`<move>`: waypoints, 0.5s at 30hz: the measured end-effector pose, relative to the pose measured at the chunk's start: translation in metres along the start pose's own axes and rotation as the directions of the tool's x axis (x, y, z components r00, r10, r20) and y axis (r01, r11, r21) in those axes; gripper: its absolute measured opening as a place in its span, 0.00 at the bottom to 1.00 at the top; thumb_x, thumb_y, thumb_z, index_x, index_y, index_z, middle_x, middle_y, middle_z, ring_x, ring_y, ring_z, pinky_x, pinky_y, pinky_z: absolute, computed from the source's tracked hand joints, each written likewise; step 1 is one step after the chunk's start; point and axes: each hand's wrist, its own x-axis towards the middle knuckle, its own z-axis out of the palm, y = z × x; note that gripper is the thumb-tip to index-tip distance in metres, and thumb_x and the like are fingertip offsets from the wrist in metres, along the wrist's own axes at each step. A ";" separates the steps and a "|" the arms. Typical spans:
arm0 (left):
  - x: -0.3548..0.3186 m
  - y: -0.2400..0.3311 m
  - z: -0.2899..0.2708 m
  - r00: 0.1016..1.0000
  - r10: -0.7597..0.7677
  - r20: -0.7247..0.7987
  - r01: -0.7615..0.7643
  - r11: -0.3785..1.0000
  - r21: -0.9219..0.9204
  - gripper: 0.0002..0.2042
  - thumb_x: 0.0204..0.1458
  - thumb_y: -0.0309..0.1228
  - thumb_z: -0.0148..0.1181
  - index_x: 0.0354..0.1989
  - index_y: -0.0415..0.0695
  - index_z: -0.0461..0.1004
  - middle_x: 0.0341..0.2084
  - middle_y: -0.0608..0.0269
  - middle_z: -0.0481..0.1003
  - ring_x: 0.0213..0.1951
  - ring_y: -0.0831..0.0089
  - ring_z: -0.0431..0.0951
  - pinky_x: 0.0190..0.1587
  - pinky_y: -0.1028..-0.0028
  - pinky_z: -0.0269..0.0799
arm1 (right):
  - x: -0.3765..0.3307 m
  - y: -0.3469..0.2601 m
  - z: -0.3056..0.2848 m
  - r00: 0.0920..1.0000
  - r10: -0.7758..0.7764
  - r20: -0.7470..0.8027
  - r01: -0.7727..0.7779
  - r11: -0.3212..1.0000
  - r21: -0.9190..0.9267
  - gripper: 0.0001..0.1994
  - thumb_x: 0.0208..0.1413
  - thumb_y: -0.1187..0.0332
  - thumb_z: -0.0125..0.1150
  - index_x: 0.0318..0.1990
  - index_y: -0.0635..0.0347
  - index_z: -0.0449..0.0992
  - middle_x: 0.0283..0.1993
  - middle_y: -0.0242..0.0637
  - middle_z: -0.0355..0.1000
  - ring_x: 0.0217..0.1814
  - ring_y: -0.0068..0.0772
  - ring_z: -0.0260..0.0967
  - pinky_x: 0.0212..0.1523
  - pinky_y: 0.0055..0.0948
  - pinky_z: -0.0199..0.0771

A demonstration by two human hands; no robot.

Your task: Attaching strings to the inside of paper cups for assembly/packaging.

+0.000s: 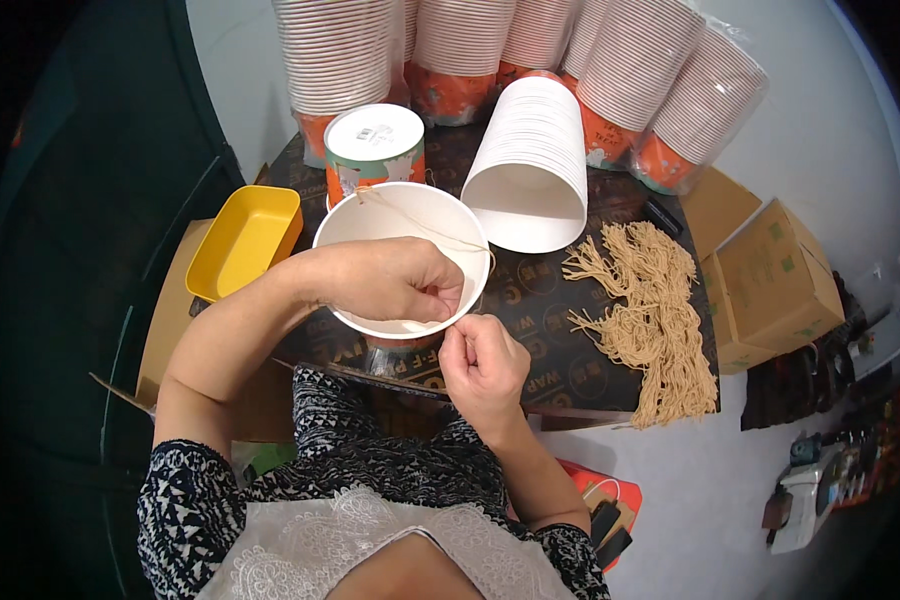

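A: Well, starting at the far left: yellow tray [242, 240] lying on a cardboard flap, nothing visible inside. Beside it, an upside-down printed cup [374, 148] with green and orange sides, standing on the dark board [560, 310]

B: Right, and then the centre. White paper bucket [402, 258] held upright over the lap, mouth open to the camera. Left hand [388, 280] reaching across and down inside the rim, fingers curled tight on something small at the near wall, probably the cord end, though hard to tell for sure. Right hand [482, 362] just outside the near rim, thumb and fingertips pinched together on the same spot

A: And the cord [425, 228] itself: thin, beige, running across the bucket's mouth from the far edge toward the right rim. Far end seemingly fixed already, near end being fastened now, judging by the pinch

B: Further right, a sleeve of nested white cups [528, 165] lying on its side, mouth toward the lap. Behind, wrapped stacks of cups [610, 70], many. Then a heap of cut beige cords [650, 320] spread on the board, and closed cartons [770, 280] at the edge

A: So, by the look of it, early going: one bucket half-strung, big pile of cords and stacks untouched
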 end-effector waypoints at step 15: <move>-0.002 -0.004 -0.001 0.988 -0.038 -0.152 0.038 0.999 -0.005 0.03 0.51 0.24 0.56 0.29 0.37 0.73 0.22 0.62 0.74 0.28 0.74 0.72 0.36 0.72 0.69 | -0.011 -0.002 -0.009 0.960 0.279 0.033 -0.281 0.954 0.109 0.05 0.53 0.80 0.65 0.36 0.64 0.76 0.28 0.40 0.74 0.24 0.27 0.72 0.26 0.26 0.71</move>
